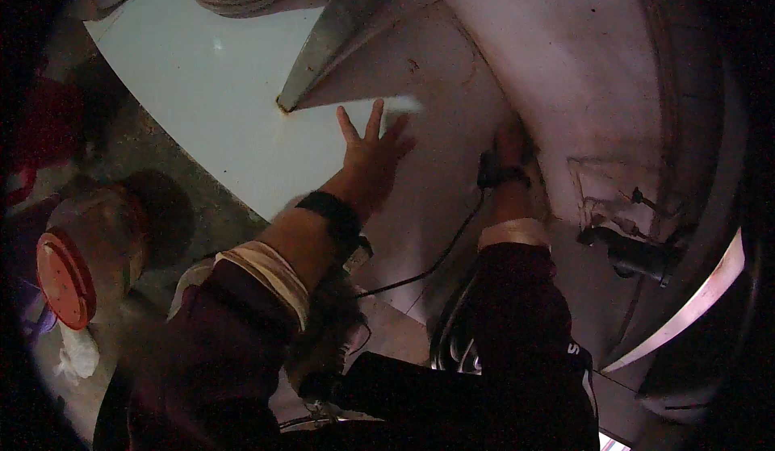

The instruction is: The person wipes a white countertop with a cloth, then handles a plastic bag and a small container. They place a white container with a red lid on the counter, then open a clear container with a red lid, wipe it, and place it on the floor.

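Fingers (373, 124) of the left hand (370, 160) are spread wide and flat. They hold nothing. They press on, or float just over, a big pale panel (436, 169) that curves away to the right. One fingertip sits by a blurry light streak near the top of the panel, so the hand may be moving; I cannot tell if that streak is a rag or just a shine.

Next to it, the right hand (510, 146) lies against the same panel, close to a darker curved edge. Its fingers are mostly hidden in shadow, so I cannot tell if they are open or curled. Both wrists wear a black band, and a thin black cord (440, 261) hangs down from the right one.

My guess is that the work on the panel is somewhere in the middle. The panel under the hands looks plain, but further right it is stained and has a torn, ragged patch (601, 193). That patch is well away from both hands, so it looks untouched.

A slanted metal bar (339, 39) comes to a point just above the left fingers. Behind it lies a flat white sheet (210, 88). A black tube (634, 253) sticks out lower right. Far to the left stands a round red lid (64, 277).
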The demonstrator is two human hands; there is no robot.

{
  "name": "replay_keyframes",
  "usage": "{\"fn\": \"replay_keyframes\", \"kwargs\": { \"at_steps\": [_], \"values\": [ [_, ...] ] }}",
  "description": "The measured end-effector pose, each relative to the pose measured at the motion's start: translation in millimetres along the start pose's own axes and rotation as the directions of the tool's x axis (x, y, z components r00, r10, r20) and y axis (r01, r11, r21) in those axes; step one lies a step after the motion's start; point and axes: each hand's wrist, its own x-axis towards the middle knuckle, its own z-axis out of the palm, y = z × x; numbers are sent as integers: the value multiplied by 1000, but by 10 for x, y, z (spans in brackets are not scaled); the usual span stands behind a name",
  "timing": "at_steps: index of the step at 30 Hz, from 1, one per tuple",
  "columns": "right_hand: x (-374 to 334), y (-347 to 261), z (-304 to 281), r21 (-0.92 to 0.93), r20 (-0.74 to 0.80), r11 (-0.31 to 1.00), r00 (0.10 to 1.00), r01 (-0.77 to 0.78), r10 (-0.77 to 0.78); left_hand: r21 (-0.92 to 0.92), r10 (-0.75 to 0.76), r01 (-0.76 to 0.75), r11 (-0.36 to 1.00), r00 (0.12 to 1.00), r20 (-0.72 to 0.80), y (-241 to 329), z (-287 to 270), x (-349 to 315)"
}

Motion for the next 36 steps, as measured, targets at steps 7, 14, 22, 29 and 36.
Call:
{"fn": "replay_keyframes", "kwargs": {
  "at_steps": [7, 14, 22, 29, 36],
  "values": [
    [746, -1024, -803, 339, -670, 835, 734, 434, -109, -63, -4, 1, 998, 999, -50, 30, 61, 19],
    [1512, -1718, -1517, 253, -449, 819, 812, 516, -373, -126, -27, 12, 992, 992, -120, 24, 166, 54],
    [1355, -1925, -1463, 172, -462, 831, 788, 529, -406, -102, -2, -14, 995, 989, -150, 21, 182, 44],
    [86, -2057, -1439, 358, -851, 428, 479, 830, -216, -104, 198, -199, 975, 980, -15, -228, -158, -170],
    [-1379, -1938, -1781, 719, -599, 187, 733, 669, -323, -611, 299, -182, 770, 950, 93, -324, -373, -1105]
  ]
}}
